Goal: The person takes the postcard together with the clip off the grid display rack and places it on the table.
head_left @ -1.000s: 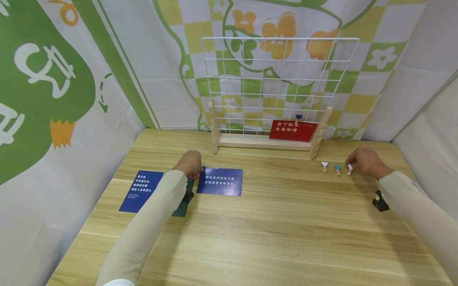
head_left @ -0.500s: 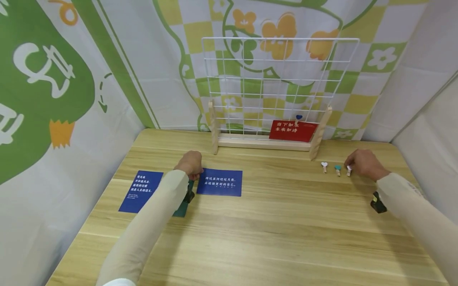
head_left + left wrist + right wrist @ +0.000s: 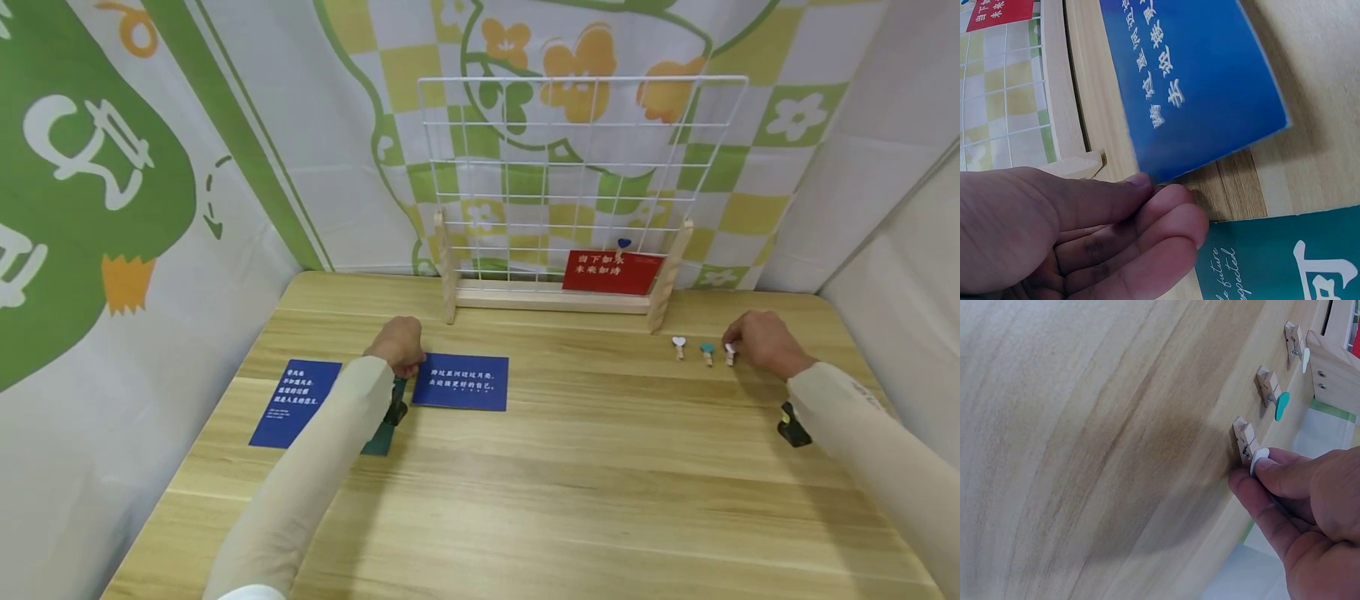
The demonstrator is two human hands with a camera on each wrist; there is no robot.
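Note:
My left hand pinches the upper left corner of a blue postcard with white writing. In the left wrist view the thumb lies over that corner, the fingers are curled beneath it, and the postcard casts a shadow on the wood. A green card lies under the left wrist, partly hidden by the sleeve. At the right, my right hand pinches the white heart of a small wooden clothespin between thumb and fingers. Beside it lie a teal-heart clothespin and another white-heart clothespin.
A white wire grid stands in a wooden base at the back of the table. A red card hangs low on it by a blue-heart clothespin. Another blue card lies at the left. Fabric walls surround the table.
My right hand has shifted slightly to the left at the clothespin. My left hand stays at the blue postcard's corner. The head view has tilted a little.

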